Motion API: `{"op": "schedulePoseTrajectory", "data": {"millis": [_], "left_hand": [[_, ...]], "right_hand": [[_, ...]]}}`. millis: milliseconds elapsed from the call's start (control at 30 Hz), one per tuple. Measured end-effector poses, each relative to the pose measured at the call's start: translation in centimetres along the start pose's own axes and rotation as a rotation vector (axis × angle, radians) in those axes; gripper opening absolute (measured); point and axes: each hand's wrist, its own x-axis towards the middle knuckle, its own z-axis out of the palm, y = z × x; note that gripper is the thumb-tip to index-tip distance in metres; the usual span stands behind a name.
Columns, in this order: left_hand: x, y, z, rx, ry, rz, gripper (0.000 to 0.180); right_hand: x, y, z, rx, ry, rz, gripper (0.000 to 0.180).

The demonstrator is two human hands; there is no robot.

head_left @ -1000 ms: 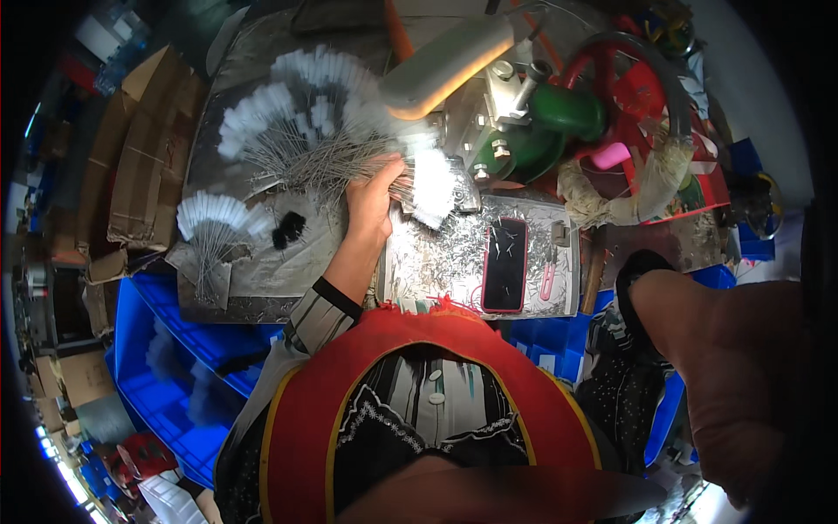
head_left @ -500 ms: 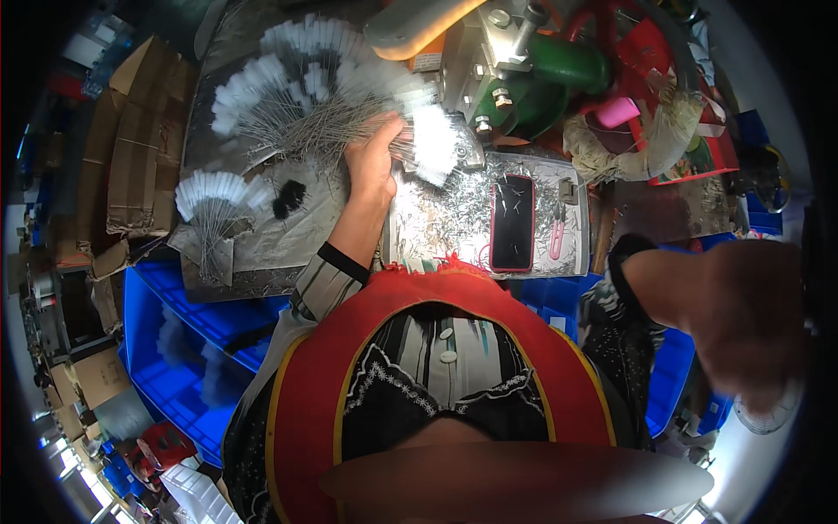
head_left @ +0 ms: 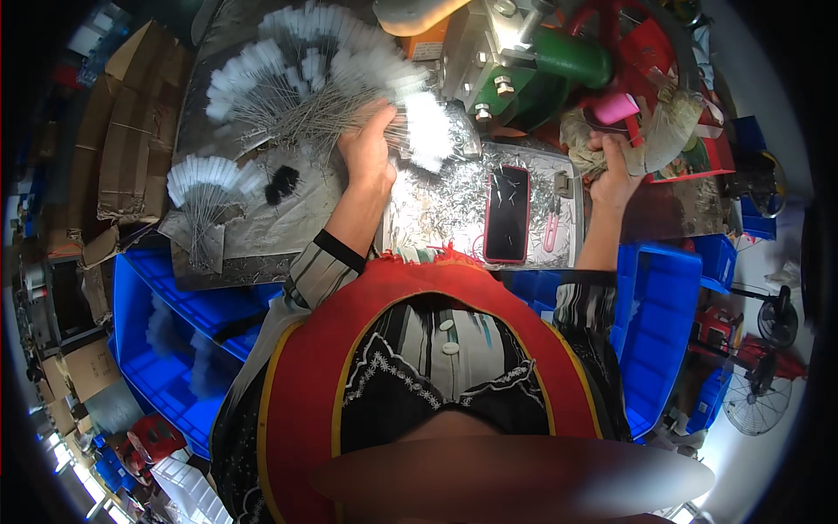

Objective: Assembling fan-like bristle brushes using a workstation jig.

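My left hand (head_left: 369, 150) is closed around a bundle of thin wire brushes (head_left: 423, 131) with white fluffy tips, held over a metal-covered workbench (head_left: 436, 205). A large fanned heap of the same white-tipped brushes (head_left: 297, 79) lies just left of that hand. My right hand (head_left: 614, 170) rests on a crumpled beige rag (head_left: 663, 140) at the bench's right side, fingers curled on it. A phone in a red case (head_left: 506, 214) lies flat on the bench between my two arms.
A green machine with bolts (head_left: 532, 65) stands at the back. A smaller fan of brushes (head_left: 205, 183) and a black tuft (head_left: 281, 183) lie at left. Blue plastic bins (head_left: 166, 332) sit below the bench, another blue bin (head_left: 663, 306) at right. Cardboard boxes (head_left: 122, 131) are stacked far left.
My right hand has moved from close to the camera at lower right up onto the rag at the bench. My left hand stays on the brush bundle; the view has shifted down.
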Motion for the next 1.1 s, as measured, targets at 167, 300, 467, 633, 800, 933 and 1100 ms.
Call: {"op": "schedulePoseTrajectory", "data": {"millis": [167,300,467,633,800,933,1100], "left_hand": [[-0.2,0.3,0.4,0.038,0.021,0.006,0.024],[-0.5,0.8,0.9,0.035,-0.002,0.034,0.022],[-0.9,1.1,2.1,0.097,0.013,-0.029,0.019],[-0.5,0.8,1.2,0.043,-0.032,0.012,0.018],[-0.3,0.5,1.9,0.111,-0.042,0.046,0.019],[-0.4,0.7,1.1,0.089,-0.004,0.063,0.019],[-0.9,1.5,2.2,0.143,-0.057,0.01,0.021]], "right_hand": [[1.0,-0.2,-0.3,0.107,0.001,-0.001,0.012],[2.4,-5.7,0.9,-0.058,0.01,0.173,0.018],[3.0,-7.3,0.4,-0.056,-0.034,0.171,0.013],[3.0,-5.4,0.5,-0.014,-0.007,0.218,0.016],[3.1,-7.0,0.4,-0.046,0.036,0.248,0.014],[2.8,-6.3,1.6,-0.015,-0.007,0.188,0.016],[0.7,0.7,0.0,0.163,-0.017,-0.084,0.023]]}}
